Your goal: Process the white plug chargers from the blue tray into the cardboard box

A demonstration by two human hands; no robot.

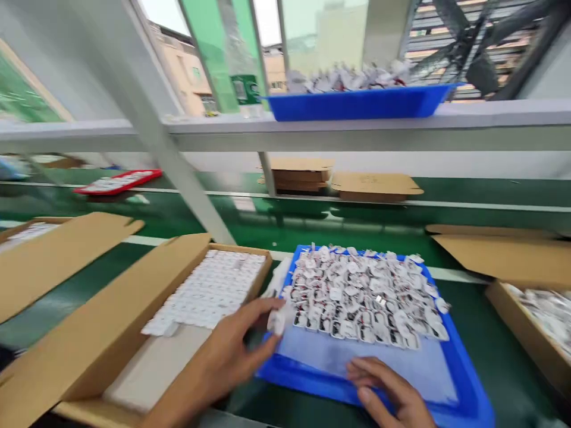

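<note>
A small white part (276, 321) sits pinched between the fingertips of my left hand (236, 348), right at the left rim of the blue tray (464, 380), between that tray and the open cardboard box (102, 333). I can see the left fingers closed on the part, though motion blur hides its exact shape. My right hand (392, 392) rests at the tray's near edge, fingers loosely curled and apart, holding nothing, its fingertips touching the bare blue floor of the tray. Behind it in the tray lies a heap of small white parts (366, 297). Left of the tray, the cardboard box holds neat rows of white parts (209, 291). Right of the tray stands another open carton (530, 291). Above the tray, on the shelf, I see a second blue tray (357, 102), also piled with parts.
</note>
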